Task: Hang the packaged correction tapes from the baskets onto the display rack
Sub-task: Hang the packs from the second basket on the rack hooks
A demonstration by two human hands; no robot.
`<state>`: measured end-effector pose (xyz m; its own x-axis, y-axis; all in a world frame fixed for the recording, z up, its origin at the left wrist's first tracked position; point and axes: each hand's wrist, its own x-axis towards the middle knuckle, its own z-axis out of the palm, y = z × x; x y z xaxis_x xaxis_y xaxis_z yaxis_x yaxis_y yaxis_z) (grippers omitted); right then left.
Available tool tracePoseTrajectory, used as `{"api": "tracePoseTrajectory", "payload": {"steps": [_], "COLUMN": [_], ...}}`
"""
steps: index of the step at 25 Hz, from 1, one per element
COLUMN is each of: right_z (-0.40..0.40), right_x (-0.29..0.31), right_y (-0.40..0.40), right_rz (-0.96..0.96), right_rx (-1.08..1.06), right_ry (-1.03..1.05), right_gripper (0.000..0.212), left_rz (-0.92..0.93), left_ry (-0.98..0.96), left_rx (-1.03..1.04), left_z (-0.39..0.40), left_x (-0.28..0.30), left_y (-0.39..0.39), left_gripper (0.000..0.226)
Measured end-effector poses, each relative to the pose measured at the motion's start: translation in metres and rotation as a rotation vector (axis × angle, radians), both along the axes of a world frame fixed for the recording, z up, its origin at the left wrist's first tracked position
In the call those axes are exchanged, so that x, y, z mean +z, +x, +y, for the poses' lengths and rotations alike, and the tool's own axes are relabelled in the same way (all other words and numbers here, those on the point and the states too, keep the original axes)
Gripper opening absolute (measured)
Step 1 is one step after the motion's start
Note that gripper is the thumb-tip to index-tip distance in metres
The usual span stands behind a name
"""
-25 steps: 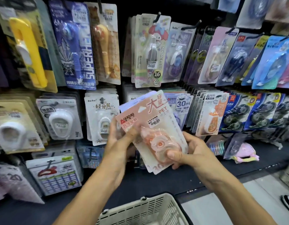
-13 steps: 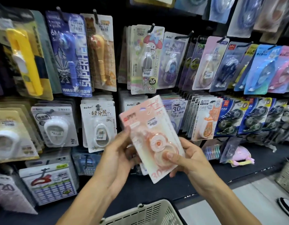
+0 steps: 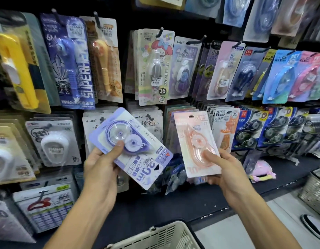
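Display rack (image 3: 205,31): black wall of hooks, packed with carded correction tapes in rows; it fills my view as it did a second ago.
Basket (image 3: 166,236): cream plastic, bottom edge of view, below my forearms; sits lower in frame than before.
Purple pack (image 3: 135,153): now apart from the stack, tilted with its printed end low and to the right, in front of the middle row. Half a second ago it lay hidden behind the pink one.
Pink pack (image 3: 195,139): near upright, just right of the purple pack, not touching it; possibly more cards behind it, edges blurred.
My left hand (image 3: 100,166): thumb pressed on the purple blister, fingers curled behind the card.
My right hand (image 3: 225,169): thumb on the pink blister, fingers under the card's lower edge. Earlier both hands shared one stack.
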<state>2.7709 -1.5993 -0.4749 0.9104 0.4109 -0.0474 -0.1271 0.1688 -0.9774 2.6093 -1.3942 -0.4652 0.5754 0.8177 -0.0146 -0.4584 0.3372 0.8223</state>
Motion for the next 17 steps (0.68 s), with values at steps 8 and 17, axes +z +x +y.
{"api": "tracePoseTrajectory", "payload": {"steps": [8,17], "right_z": [-0.007,-0.001], "right_x": [0.003,0.001], "right_y": [0.001,0.000], "right_rz": [-0.083,-0.434], "right_rx": [-0.235,-0.161], "right_ry": [-0.008,-0.498], "right_gripper": [0.032,0.088], "left_rz": [-0.020,0.104], "left_ry": [0.039,0.257], "left_rx": [-0.039,-0.150], "left_z": [-0.007,-0.009], "left_x": [0.002,0.003], "left_y": [-0.002,-0.003], "left_gripper": [0.042,0.025]}}
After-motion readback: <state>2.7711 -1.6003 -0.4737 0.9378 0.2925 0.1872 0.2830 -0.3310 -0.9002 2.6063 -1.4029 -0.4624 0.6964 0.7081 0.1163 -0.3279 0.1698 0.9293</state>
